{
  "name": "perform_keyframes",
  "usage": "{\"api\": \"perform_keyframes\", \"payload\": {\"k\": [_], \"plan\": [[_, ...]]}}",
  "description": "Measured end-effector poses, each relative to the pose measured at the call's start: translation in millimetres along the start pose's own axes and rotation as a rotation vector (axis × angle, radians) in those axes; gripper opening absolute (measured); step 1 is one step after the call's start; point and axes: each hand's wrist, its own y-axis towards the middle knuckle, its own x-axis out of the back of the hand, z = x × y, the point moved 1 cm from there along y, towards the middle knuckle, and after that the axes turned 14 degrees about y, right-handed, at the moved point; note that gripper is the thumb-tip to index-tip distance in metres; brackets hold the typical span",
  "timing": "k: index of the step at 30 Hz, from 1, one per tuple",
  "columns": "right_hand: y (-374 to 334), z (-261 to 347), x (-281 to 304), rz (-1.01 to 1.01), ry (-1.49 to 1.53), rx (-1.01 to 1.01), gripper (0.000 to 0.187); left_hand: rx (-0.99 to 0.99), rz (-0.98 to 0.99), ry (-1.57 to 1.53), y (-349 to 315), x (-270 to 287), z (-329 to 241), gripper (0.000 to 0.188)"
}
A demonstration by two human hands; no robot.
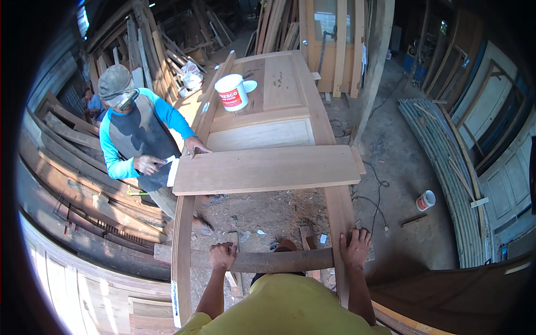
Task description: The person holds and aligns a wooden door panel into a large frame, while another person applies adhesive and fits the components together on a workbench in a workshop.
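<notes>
My left hand [223, 255] is closed over a dark curved crossbar [279, 261] spanning the wooden door frame. On the right, my right hand [355, 247] grips the frame's long side rail [339, 215], thumb on top and fingers over its outer edge. Farther forward, a wide planed board [268, 169] lies across both rails. A co-worker's hand [195, 146] touches its left end, while their other hand [149, 164] holds a flat white piece [172, 170] beside it. Beyond the board is the frame's panelled part [282, 84].
A white and red tub [231, 92] stands on the panels beside a round white lid [249, 86]. The co-worker [142, 123] stands at the left. Another tub [425, 201], a cord [379, 195] and corrugated sheets [435, 167] are on the right floor. Timber [145, 50] leans behind.
</notes>
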Motion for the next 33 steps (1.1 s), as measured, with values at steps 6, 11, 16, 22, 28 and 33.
{"api": "perform_keyframes", "payload": {"k": [6, 11, 16, 22, 28, 33], "plan": [[-1.9, 0.5, -3.9, -0.160, 0.009, 0.073, 0.052, 0.022, 0.010, -0.023, -3.9, 4.4, -0.6, 0.048], [-1.3, 1.8, -2.8, -0.058, 0.047, 0.022, 0.057, 0.027, 0.060, -0.045, -3.3, 11.2, -1.3, 0.050], [-0.4, -6.0, -6.2, -0.059, 0.055, 0.013, 0.051, 0.024, 0.044, -0.060, -4.7, 15.0, -3.6, 0.053], [-1.4, -8.8, -7.7, -0.017, -0.005, 0.000, 0.046, 0.033, 0.040, -0.096, -8.8, 17.3, -1.7, 0.055], [-0.6, -11.6, -6.6, -0.049, 0.027, 0.021, 0.042, 0.036, 0.045, -0.127, -5.9, 20.9, -5.4, 0.055], [1.8, -3.8, -5.4, -0.003, 0.020, -0.022, 0.041, 0.032, 0.023, -0.097, -8.5, 14.7, -0.7, 0.055]]}}
